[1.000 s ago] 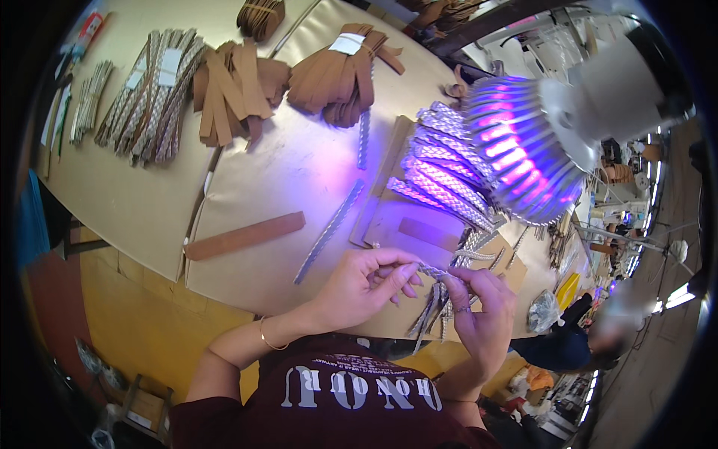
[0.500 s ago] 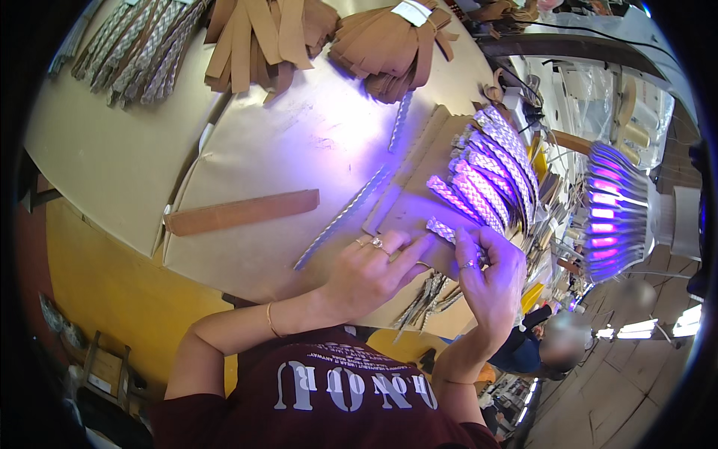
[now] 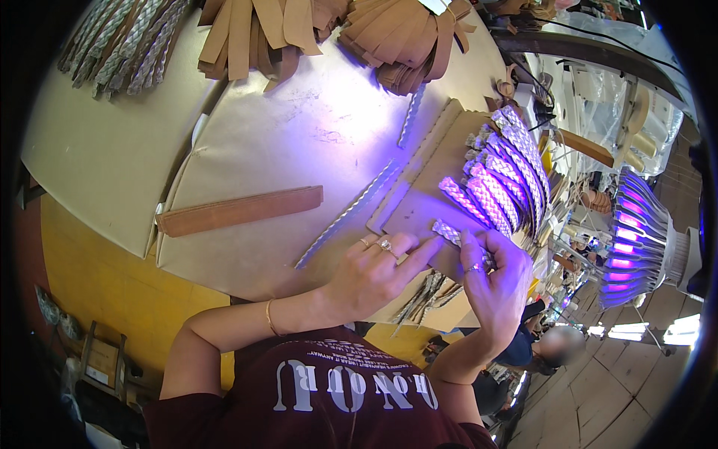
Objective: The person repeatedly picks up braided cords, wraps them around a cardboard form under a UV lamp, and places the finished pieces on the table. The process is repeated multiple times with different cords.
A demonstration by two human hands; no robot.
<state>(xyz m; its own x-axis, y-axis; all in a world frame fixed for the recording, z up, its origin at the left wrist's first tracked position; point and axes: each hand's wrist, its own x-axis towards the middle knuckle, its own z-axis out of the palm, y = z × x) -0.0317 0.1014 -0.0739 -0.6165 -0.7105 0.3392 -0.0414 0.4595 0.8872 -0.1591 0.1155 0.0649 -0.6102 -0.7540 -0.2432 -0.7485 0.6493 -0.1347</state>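
Braided strip (image 3: 446,230): in the right grip (image 3: 499,278), its short pale end poking past the fingertips above a brown board (image 3: 420,196); the rest is mostly hidden by the hand.
Right grip: thumb and fingers pinched on the braided strip, a ring on one finger.
Left grip (image 3: 374,271): fingers partly curled, forefinger stretched toward the strip's end; whether it touches or holds it, I cannot tell.
Braided pile (image 3: 499,173): just beyond the right grip, pieces side by side, tinted violet.
Thin strips (image 3: 428,298): a loose cluster between the two grips, nearer the body.
Thin cord (image 3: 344,215): beyond the left grip, slanting across the pale worktop (image 3: 262,150).
Brown strip (image 3: 239,211): flat, left of the left grip and well apart from it.
Fanned brown bundle (image 3: 400,36): far beyond both grips.
Ribbed lamp (image 3: 634,243): right of the right grip, well apart, glowing violet.
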